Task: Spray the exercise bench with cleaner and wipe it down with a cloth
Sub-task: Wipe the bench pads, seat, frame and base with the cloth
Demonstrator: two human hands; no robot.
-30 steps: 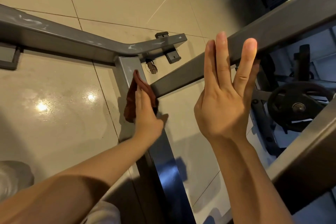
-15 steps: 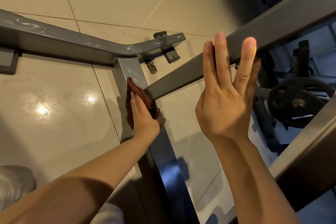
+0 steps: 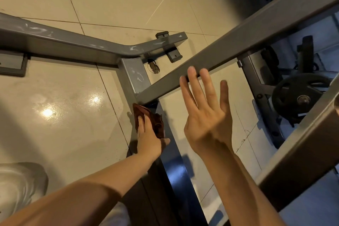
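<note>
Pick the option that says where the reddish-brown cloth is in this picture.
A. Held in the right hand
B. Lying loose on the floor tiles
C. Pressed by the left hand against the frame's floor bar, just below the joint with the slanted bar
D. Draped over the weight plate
C: the left hand presses the reddish-brown cloth onto the floor bar under the slanted bar; the right hand is empty.

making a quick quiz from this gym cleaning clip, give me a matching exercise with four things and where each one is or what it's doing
Things:
1. cloth
2. right hand
3. weight plate
4. left hand

States:
a. open, fingers spread near the slanted bar
b. black, mounted at the right edge
c. dark red, pressed against the upright post
d. holding the cloth to the frame

Pairs: 1-c, 2-a, 3-b, 4-d
</note>
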